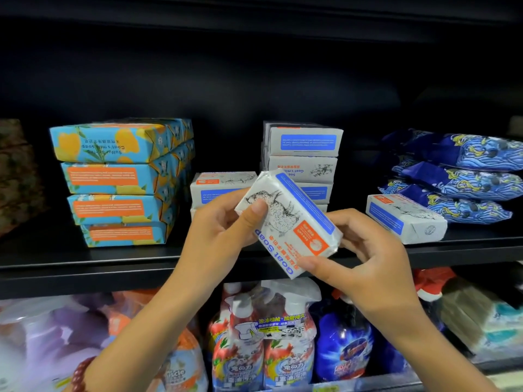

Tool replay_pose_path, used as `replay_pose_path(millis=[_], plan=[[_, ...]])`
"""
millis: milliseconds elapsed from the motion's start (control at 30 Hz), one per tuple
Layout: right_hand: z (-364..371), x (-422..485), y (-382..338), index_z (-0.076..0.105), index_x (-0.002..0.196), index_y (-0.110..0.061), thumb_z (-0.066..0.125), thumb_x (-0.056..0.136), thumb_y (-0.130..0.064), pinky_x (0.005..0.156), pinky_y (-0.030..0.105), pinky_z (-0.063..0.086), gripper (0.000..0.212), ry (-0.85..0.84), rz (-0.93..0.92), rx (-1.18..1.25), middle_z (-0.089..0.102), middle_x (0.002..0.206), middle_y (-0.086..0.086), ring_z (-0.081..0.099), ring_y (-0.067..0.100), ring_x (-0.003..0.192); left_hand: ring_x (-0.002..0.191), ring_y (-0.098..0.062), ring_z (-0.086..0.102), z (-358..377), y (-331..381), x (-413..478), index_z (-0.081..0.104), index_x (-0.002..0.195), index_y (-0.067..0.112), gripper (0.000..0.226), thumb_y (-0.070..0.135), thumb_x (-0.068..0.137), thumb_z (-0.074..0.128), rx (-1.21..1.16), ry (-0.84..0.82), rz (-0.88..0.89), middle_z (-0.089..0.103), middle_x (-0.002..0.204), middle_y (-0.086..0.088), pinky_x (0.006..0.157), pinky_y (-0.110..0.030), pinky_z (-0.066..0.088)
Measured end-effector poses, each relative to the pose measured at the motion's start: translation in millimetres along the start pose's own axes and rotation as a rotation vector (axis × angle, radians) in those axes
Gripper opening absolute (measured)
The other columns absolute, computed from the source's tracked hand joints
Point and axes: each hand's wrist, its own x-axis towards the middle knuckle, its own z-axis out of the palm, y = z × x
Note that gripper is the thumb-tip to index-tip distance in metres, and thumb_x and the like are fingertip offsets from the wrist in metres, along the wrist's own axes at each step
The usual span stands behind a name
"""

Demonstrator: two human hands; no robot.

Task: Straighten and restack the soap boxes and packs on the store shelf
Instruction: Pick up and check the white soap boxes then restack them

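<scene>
A white goat soap box (291,222) with blue lettering and an orange label is tilted in front of the shelf, held by both hands. My left hand (220,224) grips its upper left end, thumb on the goat drawing. My right hand (365,258) pinches its lower right end. Behind it stands a tall stack of white soap boxes (304,154) and a lower white stack (218,188). One white box (404,217) lies askew to the right. At the left is a stack of blue-and-orange soap boxes (119,179).
Dark blue patterned packs (464,176) are piled at the shelf's right end. The black shelf edge (85,267) runs across the view. Below it stand spray bottles (263,335), a blue bottle (345,343) and soft refill bags (56,335).
</scene>
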Motion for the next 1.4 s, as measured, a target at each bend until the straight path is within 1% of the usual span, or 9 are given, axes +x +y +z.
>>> replay_pose_path(millis=[133,367,500,667,833,967,1067,1200,1400], plan=[[-0.9,-0.6,-2.4,0.062,0.088,-0.029,0.077,0.059,-0.046,0.059,0.011,0.048,0.037,0.018,0.024,-0.02,0.071,0.087,-0.013,0.067,0.006,0.081,0.083,-0.013,0.071,3.7,-1.9,2.4,0.067,0.095,0.004,0.035,0.032,0.082,0.05,-0.018,-0.018,-0.023,0.074,0.089,-0.002,0.07,-0.026,0.057],[1.7,-2.9,-3.1,0.059,0.088,-0.024,0.082,0.062,-0.042,0.064,0.011,0.05,0.039,0.013,0.037,-0.001,0.071,0.087,-0.017,0.068,0.001,0.079,0.077,-0.012,0.071,13.6,-3.7,9.7,0.069,0.089,0.014,0.03,0.039,0.079,0.055,-0.004,0.053,-0.029,0.074,0.084,0.0,0.063,-0.025,0.057],[2.2,-4.1,-2.3,0.058,0.087,-0.022,0.079,0.067,-0.036,0.061,0.012,0.05,0.032,0.097,0.039,-0.021,0.071,0.083,-0.015,0.068,0.002,0.075,0.084,-0.012,0.071,22.7,0.2,13.0,0.067,0.1,0.017,0.037,0.047,0.08,0.055,0.118,0.029,-0.038,0.074,0.09,0.002,0.072,-0.03,0.058],[-2.1,-9.4,0.6,0.055,0.088,-0.029,0.078,0.07,-0.032,0.064,0.014,0.05,0.03,0.16,0.002,-0.084,0.068,0.082,-0.014,0.067,0.005,0.074,0.087,-0.02,0.071,43.7,-2.4,7.7,0.066,0.101,0.013,0.052,0.05,0.066,0.079,-0.032,0.008,-0.163,0.074,0.095,-0.005,0.073,-0.033,0.056],[-20.8,-14.7,0.4,0.058,0.089,-0.033,0.079,0.066,-0.039,0.069,0.013,0.049,0.032,0.035,0.049,-0.008,0.07,0.088,-0.015,0.067,0.004,0.083,0.073,-0.02,0.071,58.7,-3.9,11.2,0.073,0.08,0.024,0.023,0.038,0.064,0.081,-0.138,0.013,-0.145,0.074,0.084,-0.006,0.061,-0.029,0.056],[-64.8,-8.8,-1.6,0.066,0.088,-0.027,0.066,0.072,-0.047,0.07,0.011,0.046,0.025,0.204,0.015,-0.245,0.069,0.087,-0.014,0.065,0.003,0.086,0.072,-0.026,0.071,57.0,-7.4,18.0,0.07,0.085,0.023,0.035,0.052,0.065,0.072,0.005,0.007,-0.117,0.074,0.082,-0.007,0.064,-0.045,0.057],[-104.0,8.9,6.3,0.066,0.086,-0.021,0.066,0.078,-0.043,0.073,0.016,0.045,0.023,0.375,0.092,-0.583,0.066,0.085,-0.013,0.061,0.002,0.082,0.062,-0.016,0.069,58.1,-13.8,18.4,0.07,0.082,0.027,0.034,0.054,0.062,0.073,0.076,0.019,-0.122,0.073,0.074,-0.001,0.048,-0.027,0.051],[-132.4,45.1,27.0,0.047,0.055,-0.007,0.06,0.083,-0.053,0.052,0.033,0.033,0.055,0.088,0.464,-1.092,0.045,0.055,0.006,0.045,0.022,0.055,0.067,-0.014,0.071,60.9,-17.7,19.5,0.07,0.085,0.03,0.025,0.047,0.067,0.074,0.149,-0.013,-0.121,0.074,0.077,0.003,0.055,-0.024,0.056],[-129.3,70.4,34.6,0.03,0.055,-0.013,0.058,0.086,-0.051,0.046,0.031,0.02,0.056,-0.15,0.572,-1.149,0.033,0.055,0.002,0.032,0.016,0.05,0.071,-0.017,0.072,63.7,-18.7,22.2,0.069,0.086,0.03,0.031,0.049,0.062,0.075,0.158,-0.001,-0.111,0.074,0.08,0.003,0.065,-0.036,0.058]])
